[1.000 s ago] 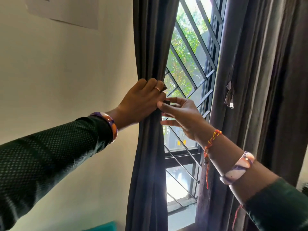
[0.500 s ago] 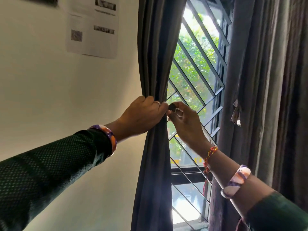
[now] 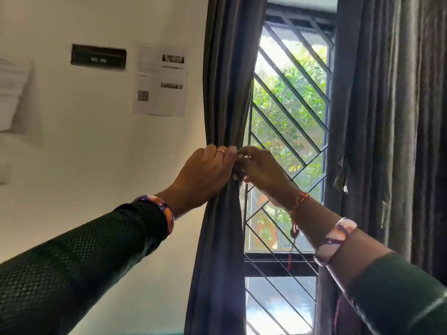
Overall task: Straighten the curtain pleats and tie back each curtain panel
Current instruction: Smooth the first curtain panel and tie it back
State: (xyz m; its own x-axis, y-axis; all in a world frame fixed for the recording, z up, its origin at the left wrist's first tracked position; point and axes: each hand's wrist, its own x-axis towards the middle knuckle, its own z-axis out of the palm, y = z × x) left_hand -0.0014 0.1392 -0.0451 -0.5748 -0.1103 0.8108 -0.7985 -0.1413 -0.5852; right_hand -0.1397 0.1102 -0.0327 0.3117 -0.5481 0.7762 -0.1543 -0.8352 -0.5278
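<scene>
Dark grey fabric fills the middle of the frame — that's the left curtain panel, hanging from the top edge down past the bottom, pinched narrow about halfway down where I've got it bunched. My left hand is wrapped around that gathered bit, fingers curled over the front of the folds, gripping the cloth. There's a ring on one finger and a purple-orange bangle at the wrist, just above my dark green sleeve.

My right hand comes in from the lower right and meets the left one right at the pinch point, knuckles touching. Its fingertips are closed on something small and dark at the curtain's edge — can't tell if it's a tie or just a fold of the fabric, it's mostly hidden between my hands. That wrist has a red-yellow thread with a loose end dangling, and a pale marbled bangle further down the forearm.

Right of centre is the window grille with diagonal bars and green leaves behind it. The right curtain panel hangs loose along the right side of the frame, pleats running straight down, not tied. Upper left of the frame: cream wall with a printed sheet and a dark plaque stuck on it.
</scene>
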